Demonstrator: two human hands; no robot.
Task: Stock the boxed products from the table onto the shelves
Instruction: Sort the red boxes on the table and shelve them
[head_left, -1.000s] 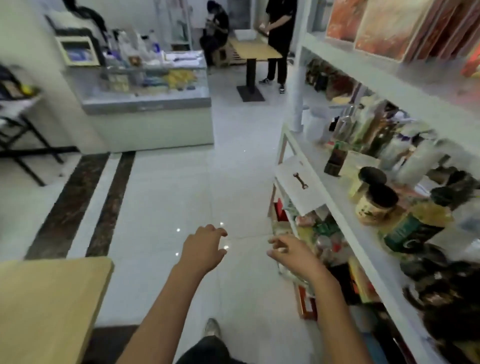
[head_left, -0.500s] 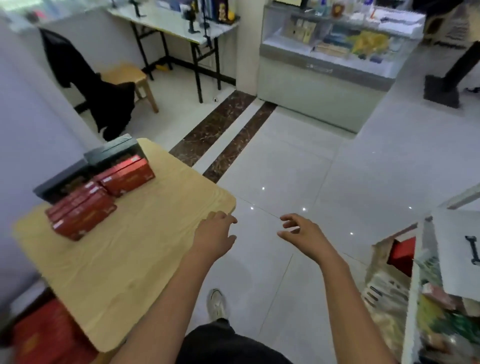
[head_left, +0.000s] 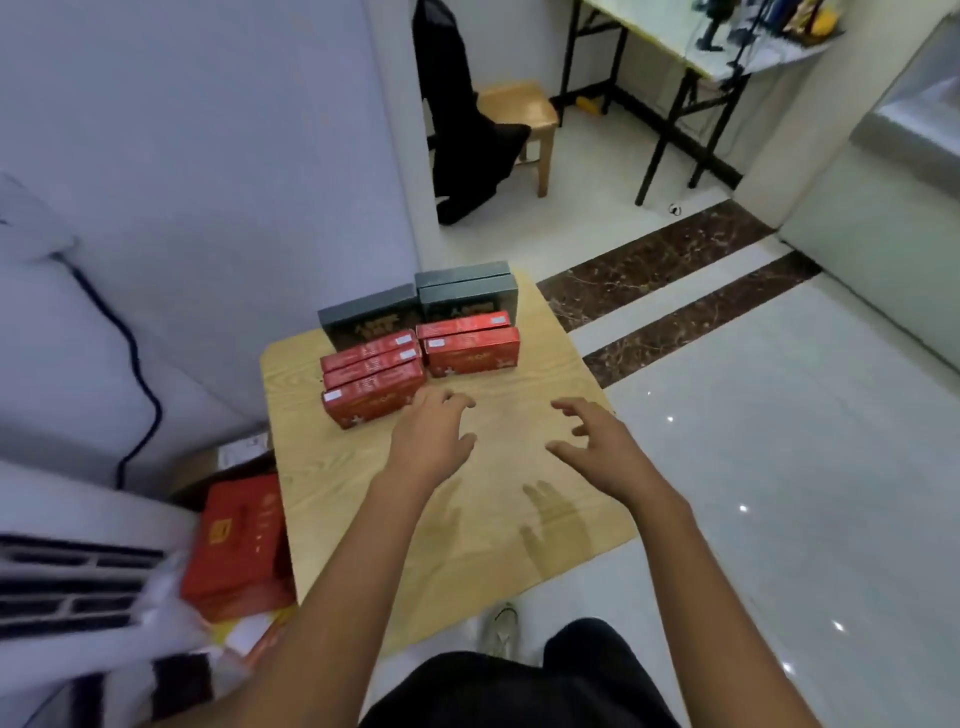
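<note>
The view has swung away from the shelves to the wooden bench (head_left: 363, 519), and both hands now reach over it. The left hand (head_left: 431, 441) and right hand (head_left: 597, 447) are spread wide and empty, the left just beside the nearest red boxes (head_left: 371, 387); grey boxes (head_left: 467, 293) stand behind, so a fresh pickup looks imminent.

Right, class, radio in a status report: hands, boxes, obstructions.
Left hand open, empty, beside the nearest red boxes. Right hand open, empty, over the table. Red and grey boxes all on the table. Nothing in the way.
</note>
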